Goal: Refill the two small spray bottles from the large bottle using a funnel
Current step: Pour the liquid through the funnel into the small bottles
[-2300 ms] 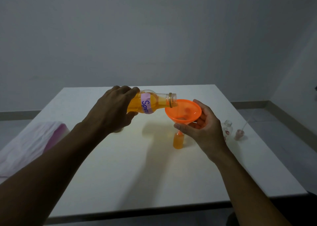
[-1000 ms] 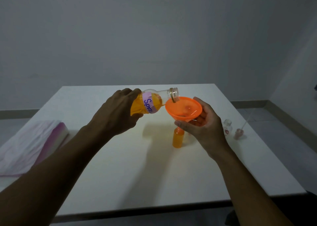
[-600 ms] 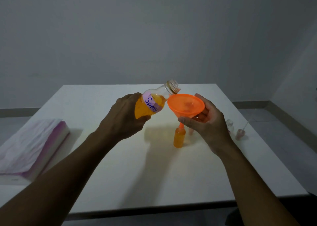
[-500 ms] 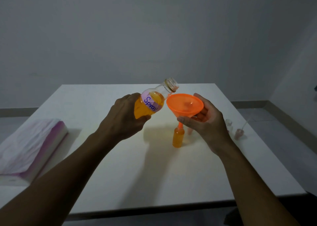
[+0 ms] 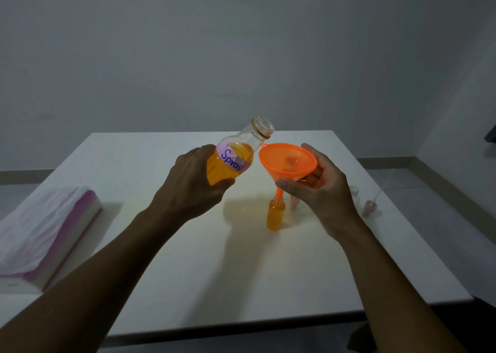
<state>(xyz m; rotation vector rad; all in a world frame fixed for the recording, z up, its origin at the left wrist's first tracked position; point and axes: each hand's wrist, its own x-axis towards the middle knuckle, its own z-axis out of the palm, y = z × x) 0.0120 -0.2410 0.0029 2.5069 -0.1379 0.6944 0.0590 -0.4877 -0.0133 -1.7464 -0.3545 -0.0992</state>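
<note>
My left hand (image 5: pixel 192 183) grips the large clear bottle (image 5: pixel 236 156) with orange liquid and a pink "Spray" label, tilted mouth-up to the right. My right hand (image 5: pixel 319 189) holds the orange funnel (image 5: pixel 287 160); its spout sits in the neck of a small bottle (image 5: pixel 275 215) full of orange liquid, upright on the white table (image 5: pixel 188 258). A second small bottle (image 5: pixel 354 191), clear, peeks out behind my right hand. A pinkish spray cap (image 5: pixel 294 202) stands just behind the filled bottle, partly hidden.
Another spray head with a thin tube (image 5: pixel 370 207) rests near the table's right edge. A folded white and pink cloth (image 5: pixel 45 232) lies at the left edge. Grey wall behind, floor to the right.
The large bottle has swung from lying over the funnel rim to mouth-up and away from it; no liquid pours now. The small bottle under the funnel is fuller. The funnel stays in place.
</note>
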